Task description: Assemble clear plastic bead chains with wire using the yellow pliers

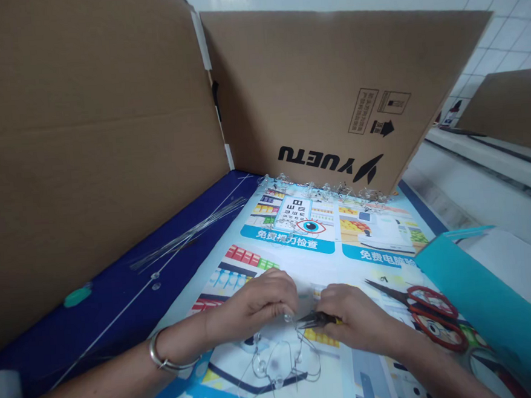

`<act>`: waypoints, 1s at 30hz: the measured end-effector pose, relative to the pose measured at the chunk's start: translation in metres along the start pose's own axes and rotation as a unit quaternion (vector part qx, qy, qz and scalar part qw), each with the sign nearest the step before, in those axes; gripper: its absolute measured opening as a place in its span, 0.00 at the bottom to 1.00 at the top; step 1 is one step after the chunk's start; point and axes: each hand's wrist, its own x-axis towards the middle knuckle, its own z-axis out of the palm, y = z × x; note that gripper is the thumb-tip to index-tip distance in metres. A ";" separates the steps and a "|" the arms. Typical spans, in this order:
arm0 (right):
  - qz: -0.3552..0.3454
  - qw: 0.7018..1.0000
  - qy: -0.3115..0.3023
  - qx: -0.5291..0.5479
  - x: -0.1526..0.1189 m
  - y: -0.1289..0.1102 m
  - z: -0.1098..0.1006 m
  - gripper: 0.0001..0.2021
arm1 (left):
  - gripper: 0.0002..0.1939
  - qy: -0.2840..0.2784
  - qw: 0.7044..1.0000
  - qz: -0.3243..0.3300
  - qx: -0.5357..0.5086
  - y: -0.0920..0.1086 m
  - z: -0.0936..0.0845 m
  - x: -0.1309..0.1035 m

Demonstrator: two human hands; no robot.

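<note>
My left hand is closed, with a clear bead pinched at the thumb and fingertips. A loop of thin wire strung with several clear beads hangs below it, over the printed sheet. My right hand is wrapped round a pair of pliers with dark jaws. The jaws point left and meet the wire close to the pinched bead. Whether they are clamped on the wire I cannot tell.
Red-handled scissors lie right of my right hand, beside a teal box. Loose wires and a green lump lie at left. Beaded wire pieces line the foot of the cardboard panel. Another cardboard panel stands left.
</note>
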 end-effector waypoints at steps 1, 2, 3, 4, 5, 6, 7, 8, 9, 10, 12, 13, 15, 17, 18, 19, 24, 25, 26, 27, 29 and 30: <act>0.000 1.000 0.001 0.001 0.000 0.000 0.001 0.07 | 0.15 -0.001 1.000 -0.002 -0.003 0.000 0.000 0.000; -0.001 1.000 0.003 0.003 0.000 -0.001 0.001 0.07 | 0.15 -0.001 1.000 -0.005 -0.006 0.000 0.000 0.000; -0.001 1.000 0.004 0.006 0.000 -0.001 0.002 0.07 | 0.16 0.000 1.000 -0.007 -0.009 0.000 0.000 0.000; -0.001 1.000 0.006 0.009 0.000 -0.001 0.003 0.07 | 0.16 0.001 1.000 -0.008 -0.012 0.001 0.000 0.001; 0.000 1.000 0.007 0.012 0.000 -0.001 0.003 0.07 | 0.16 0.003 1.000 -0.010 -0.016 0.001 0.001 0.001; 0.000 1.000 0.007 0.016 0.000 -0.001 0.004 0.07 | 0.16 0.005 1.000 -0.011 -0.021 0.000 0.001 0.001; 0.000 1.000 0.008 0.019 0.001 -0.001 0.004 0.07 | 0.16 0.006 1.000 -0.012 -0.027 0.000 0.001 0.000; 0.001 1.000 0.009 0.022 0.001 -0.001 0.004 0.07 | 0.16 0.007 0.999 -0.014 -0.035 -0.001 0.002 0.000; 0.001 1.000 0.009 0.025 0.001 -0.001 0.005 0.07 | 0.16 0.007 0.999 -0.018 -0.044 -0.001 0.002 -0.001; 0.001 1.000 0.009 0.028 0.001 -0.001 0.004 0.07 | 0.16 0.007 0.998 -0.022 -0.053 -0.002 0.003 -0.001; 0.001 0.999 0.009 0.036 0.002 -0.002 0.004 0.08 | 0.15 0.010 0.997 -0.031 -0.070 -0.003 0.004 -0.003; 0.002 0.999 0.008 0.040 0.002 -0.003 0.003 0.09 | 0.15 0.010 0.996 -0.037 -0.078 -0.004 0.004 -0.003; 0.006 0.999 0.005 0.046 0.002 -0.005 0.002 0.10 | 0.15 0.012 0.995 -0.046 -0.092 -0.004 0.004 -0.003; 0.011 0.999 0.001 0.052 0.002 -0.006 0.001 0.11 | 0.15 0.010 0.993 -0.051 -0.102 -0.005 0.004 -0.003; 0.013 0.998 0.000 0.055 0.002 -0.007 0.001 0.11 | 0.16 0.010 0.993 -0.052 -0.104 -0.005 0.004 -0.003; 0.013 0.998 -0.001 0.057 0.002 -0.007 0.001 0.11 | 0.16 0.009 0.993 -0.051 -0.105 -0.005 0.005 -0.003; 0.017 0.998 -0.007 0.059 0.001 -0.007 0.002 0.11 | 0.17 0.002 0.993 -0.057 -0.107 -0.003 0.004 -0.001; 0.018 0.998 -0.008 0.059 0.001 -0.007 0.002 0.11 | 0.17 0.001 0.992 -0.059 -0.108 -0.003 0.003 -0.001; 0.018 0.998 -0.010 0.058 0.001 -0.007 0.003 0.12 | 0.17 0.001 0.992 -0.061 -0.109 -0.003 0.003 -0.001; 0.018 0.998 -0.009 0.057 0.001 -0.006 0.003 0.12 | 0.17 0.000 0.992 -0.063 -0.110 -0.002 0.002 -0.001; 0.017 0.998 -0.009 0.055 0.001 -0.005 0.004 0.12 | 0.17 -0.001 0.992 -0.065 -0.110 -0.002 0.002 -0.001; 0.015 0.998 -0.011 0.056 0.001 -0.004 0.004 0.12 | 0.16 -0.003 0.992 -0.066 -0.109 -0.002 0.002 -0.001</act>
